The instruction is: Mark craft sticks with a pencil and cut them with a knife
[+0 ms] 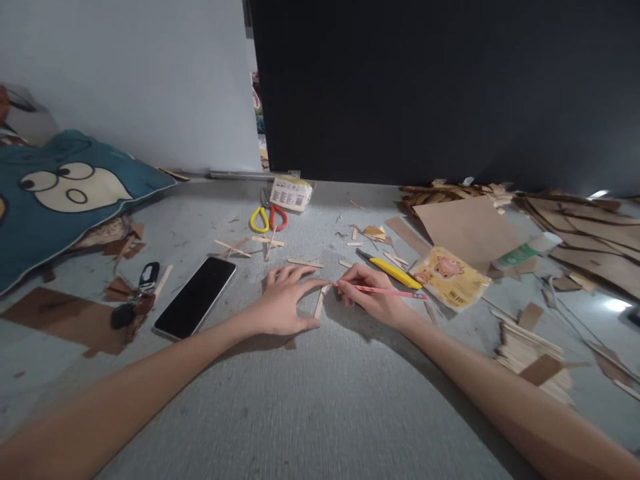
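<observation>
My right hand (373,293) grips a pink pencil (395,292), its tip touching the top of a short wooden stick (320,303) lying on the grey floor. My left hand (285,297) lies flat with fingers spread, index finger and thumb on either side of that stick and pressing near it. A yellow utility knife (393,272) lies just behind my right hand.
A black phone (196,297) and keys (135,300) lie to the left, beside brown cardboard scraps (65,319). Scissors (270,217) with yellow and red handles, loose sticks and a packet (291,193) sit farther back. Cardboard sheets (467,230), a stick stack (530,350) and a yellow printed card (447,273) fill the right. A blue cushion (60,193) is at far left.
</observation>
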Action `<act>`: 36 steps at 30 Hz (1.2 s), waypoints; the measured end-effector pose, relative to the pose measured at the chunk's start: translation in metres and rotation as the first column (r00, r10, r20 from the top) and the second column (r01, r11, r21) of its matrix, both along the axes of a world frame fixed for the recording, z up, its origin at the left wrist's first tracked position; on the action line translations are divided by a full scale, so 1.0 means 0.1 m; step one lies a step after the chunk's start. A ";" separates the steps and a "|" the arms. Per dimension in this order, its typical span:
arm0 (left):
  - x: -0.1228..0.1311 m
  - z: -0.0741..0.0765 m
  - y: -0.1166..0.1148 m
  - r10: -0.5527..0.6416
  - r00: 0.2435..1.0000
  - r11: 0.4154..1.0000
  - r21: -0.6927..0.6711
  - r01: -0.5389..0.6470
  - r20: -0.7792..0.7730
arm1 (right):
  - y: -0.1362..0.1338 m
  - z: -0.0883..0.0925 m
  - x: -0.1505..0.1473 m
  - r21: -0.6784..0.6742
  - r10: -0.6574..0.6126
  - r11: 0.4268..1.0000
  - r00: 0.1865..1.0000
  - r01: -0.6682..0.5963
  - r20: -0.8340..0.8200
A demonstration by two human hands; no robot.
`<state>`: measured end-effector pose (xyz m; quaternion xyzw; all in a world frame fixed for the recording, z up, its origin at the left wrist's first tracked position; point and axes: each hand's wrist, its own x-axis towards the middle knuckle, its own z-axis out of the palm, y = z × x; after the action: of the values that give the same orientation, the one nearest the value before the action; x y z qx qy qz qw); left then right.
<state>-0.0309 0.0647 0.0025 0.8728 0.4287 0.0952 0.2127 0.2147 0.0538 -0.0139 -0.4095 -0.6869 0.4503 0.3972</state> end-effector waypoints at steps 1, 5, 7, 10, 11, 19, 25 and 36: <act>0.00 0.00 0.00 0.008 1.000 1.000 -0.002 -0.008 0.011 | 0.00 -0.01 0.00 0.000 -0.001 1.000 1.000 0.001 -0.002; 0.00 -0.04 -0.03 0.059 0.990 0.998 0.012 -0.061 0.129 | 0.00 -0.02 -0.01 0.004 -0.004 1.000 1.000 0.004 -0.011; 0.00 -0.08 -0.06 0.084 0.973 0.996 0.003 -0.087 0.216 | 0.00 -0.02 -0.01 0.022 -0.008 1.000 1.000 0.008 -0.004; -0.01 -0.12 -0.09 0.112 0.945 0.993 -0.062 -0.098 0.308 | -0.01 -0.02 -0.02 0.079 -0.021 0.997 1.000 0.020 0.013; -0.01 -0.12 -0.10 0.118 0.940 0.992 -0.086 -0.096 0.320 | -0.01 -0.02 -0.02 0.100 -0.026 0.995 0.999 0.024 0.021; -0.03 -0.08 -0.09 0.097 0.921 0.988 -0.148 -0.044 0.378 | -0.02 -0.05 -0.01 0.276 -0.054 0.961 0.989 0.014 0.137; -0.03 -0.12 -0.08 0.085 0.919 0.988 -0.152 -0.027 0.385 | -0.04 -0.03 0.00 0.449 0.009 0.889 0.985 -0.087 0.172; -0.03 -0.13 -0.05 0.088 0.914 0.985 -0.174 -0.019 0.397 | -0.09 -0.20 -0.05 0.646 0.053 0.723 0.952 -0.245 0.302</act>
<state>-0.0341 0.0595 -0.0103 0.8015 0.4061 0.2425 0.3659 0.2101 0.0450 -0.0335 -0.2359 -0.8802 0.1422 0.3864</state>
